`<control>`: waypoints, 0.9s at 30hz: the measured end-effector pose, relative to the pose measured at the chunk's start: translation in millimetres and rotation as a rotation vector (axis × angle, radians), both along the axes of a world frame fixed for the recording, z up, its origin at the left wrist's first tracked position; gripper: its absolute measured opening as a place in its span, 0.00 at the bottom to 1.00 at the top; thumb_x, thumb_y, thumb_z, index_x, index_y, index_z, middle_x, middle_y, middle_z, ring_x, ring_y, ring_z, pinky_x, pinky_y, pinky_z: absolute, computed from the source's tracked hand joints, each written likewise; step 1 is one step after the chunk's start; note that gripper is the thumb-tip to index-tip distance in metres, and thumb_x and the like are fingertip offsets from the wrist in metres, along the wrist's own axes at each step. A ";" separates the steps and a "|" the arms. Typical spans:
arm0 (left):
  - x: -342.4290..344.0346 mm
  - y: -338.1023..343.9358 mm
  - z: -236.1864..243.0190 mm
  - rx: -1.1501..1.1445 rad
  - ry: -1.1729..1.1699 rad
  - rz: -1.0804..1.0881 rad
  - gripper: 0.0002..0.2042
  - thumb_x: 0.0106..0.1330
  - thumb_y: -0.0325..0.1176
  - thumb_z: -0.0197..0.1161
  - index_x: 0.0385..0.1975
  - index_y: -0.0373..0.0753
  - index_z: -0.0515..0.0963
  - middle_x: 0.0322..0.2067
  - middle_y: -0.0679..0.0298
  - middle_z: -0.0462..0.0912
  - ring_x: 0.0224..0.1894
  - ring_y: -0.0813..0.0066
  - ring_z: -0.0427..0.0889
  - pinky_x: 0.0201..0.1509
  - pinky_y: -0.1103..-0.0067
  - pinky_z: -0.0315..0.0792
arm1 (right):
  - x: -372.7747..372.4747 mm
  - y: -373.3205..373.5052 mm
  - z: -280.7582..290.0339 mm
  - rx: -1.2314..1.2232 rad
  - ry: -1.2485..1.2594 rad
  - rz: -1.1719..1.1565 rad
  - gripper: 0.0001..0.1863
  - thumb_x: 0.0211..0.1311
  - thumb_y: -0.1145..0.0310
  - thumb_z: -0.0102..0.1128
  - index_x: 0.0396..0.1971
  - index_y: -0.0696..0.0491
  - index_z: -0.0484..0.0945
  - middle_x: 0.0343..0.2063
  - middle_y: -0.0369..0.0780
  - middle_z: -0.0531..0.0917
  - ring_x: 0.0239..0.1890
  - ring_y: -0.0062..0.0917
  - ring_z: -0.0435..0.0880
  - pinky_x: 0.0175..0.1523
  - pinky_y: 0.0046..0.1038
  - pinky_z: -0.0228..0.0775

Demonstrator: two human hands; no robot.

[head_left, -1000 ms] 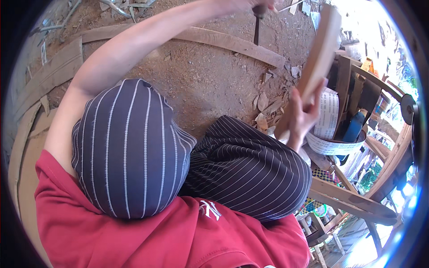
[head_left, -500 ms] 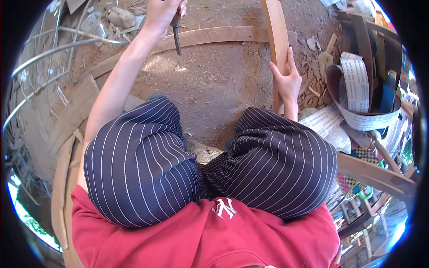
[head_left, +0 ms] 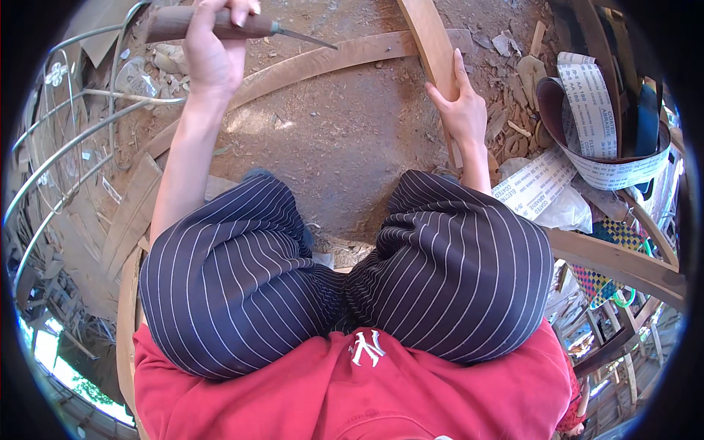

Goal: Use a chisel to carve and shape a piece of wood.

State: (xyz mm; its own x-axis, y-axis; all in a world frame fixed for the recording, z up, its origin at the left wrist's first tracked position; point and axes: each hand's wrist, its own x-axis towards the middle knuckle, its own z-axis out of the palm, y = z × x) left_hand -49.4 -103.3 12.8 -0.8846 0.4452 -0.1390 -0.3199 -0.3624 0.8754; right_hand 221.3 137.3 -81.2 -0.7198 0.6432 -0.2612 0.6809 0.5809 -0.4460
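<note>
1. On the ground ahead of the knees, head view: left hand (head_left: 215,59) closed round the wooden handle of a slim-bladed tool (head_left: 167,24), raised at upper left; blade (head_left: 304,37) points right. Right hand (head_left: 464,117) half spread on a wooden bar (head_left: 429,48), thumb at its left edge, forefinger laid along the right; remaining fingers hidden, so firmness of hold cannot be told.
2. Same view, bar: slants up and out of the top edge, near end by the right wrist. Looks stiff, moderately light, dry, probably not slippery. Best hold: across both long edges, as the hand sits.
3. Tool: handle looks thick, smooth, easy to grip; blade rigid, thin, likely poor to hold by. Take it round the wood.
4. Edges: bar crosses above the right end of a curved plank (head_left: 323,67); contact cannot be told. Its top end lies beyond the picture.
5. Room: bare earth (head_left: 315,139) stretches between striped knees (head_left: 455,257) and plank; likely the easiest swing. Tighter at the sides: bent metal rods (head_left: 66,150) left, a coiled abrasive belt (head_left: 623,174) and wooden beam (head_left: 616,262) right.
</note>
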 end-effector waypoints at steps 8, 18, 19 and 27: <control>32.2 34.3 -13.9 -0.020 0.337 -0.264 0.09 0.60 0.29 0.58 0.33 0.40 0.64 0.23 0.63 0.73 0.31 0.71 0.76 0.41 0.77 0.72 | 0.5 1.1 -1.9 0.007 0.034 -0.007 0.47 0.54 0.42 0.65 0.74 0.27 0.54 0.36 0.50 0.87 0.39 0.45 0.88 0.46 0.40 0.80; 22.5 28.8 -8.3 -0.099 0.461 -0.496 0.14 0.61 0.39 0.73 0.31 0.39 0.74 0.30 0.64 0.80 0.35 0.77 0.79 0.39 0.79 0.74 | 2.5 0.6 -0.2 0.009 0.015 0.005 0.47 0.53 0.42 0.65 0.74 0.28 0.55 0.38 0.50 0.87 0.40 0.44 0.88 0.47 0.40 0.80; 27.3 32.7 0.8 -0.133 0.430 -0.464 0.14 0.61 0.38 0.74 0.32 0.38 0.75 0.31 0.63 0.80 0.35 0.77 0.80 0.40 0.79 0.75 | 2.3 0.2 5.6 0.002 0.003 0.003 0.46 0.54 0.42 0.65 0.74 0.27 0.54 0.40 0.50 0.87 0.42 0.46 0.87 0.49 0.40 0.79; 28.0 30.1 16.5 -0.286 0.453 -0.356 0.04 0.66 0.27 0.64 0.35 0.37 0.76 0.36 0.65 0.81 0.37 0.73 0.82 0.50 0.73 0.77 | 3.5 -1.6 8.9 -0.014 -0.021 0.015 0.46 0.56 0.41 0.64 0.74 0.29 0.54 0.42 0.51 0.86 0.43 0.48 0.87 0.51 0.40 0.78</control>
